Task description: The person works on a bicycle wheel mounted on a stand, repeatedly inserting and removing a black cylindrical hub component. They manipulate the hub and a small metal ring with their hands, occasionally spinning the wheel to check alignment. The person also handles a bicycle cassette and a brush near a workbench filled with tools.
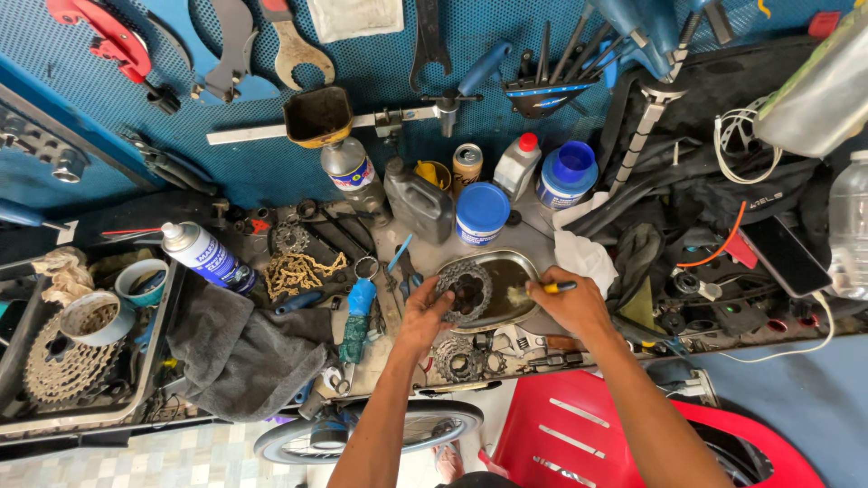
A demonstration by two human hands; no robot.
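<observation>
- Nearest the camera, the person's two forearms reach up from the bottom edge over a red chair (579, 434) and a bicycle wheel (362, 436) toward the cluttered worktop (533, 237).
- Far left, a tray (27, 312) holds a large sprocket cluster (63, 366) and rolls of tape; just beside it lie a white spray can (206, 257) and a grey rag (240, 348).
- Further right, a rusty chain (303, 271) lies coiled near a blue-handled brush (357, 312).
- The left hand (423, 316) has its fingers curled around the lower edge of a toothed cassette cog set (464, 291), holding it tilted over a shallow metal pan (524, 262) that holds dark liquid.
- The right hand (565, 305) pinches a small brush (541, 289) between thumb and fingers, its bristles just beside the cog set's right edge, above the pan.
- More cogs (455, 357) lie on the worktop just below the left hand.
- Behind the pan stand a blue-lidded tub (481, 212), a grey oil jug (420, 203) and bottles; a white cloth (579, 253) lies to the right.
- Judging by this, the scrubbing of the cogs is in hand; the next stroke seems to call for a firm left grip while the bristles work between the teeth.
</observation>
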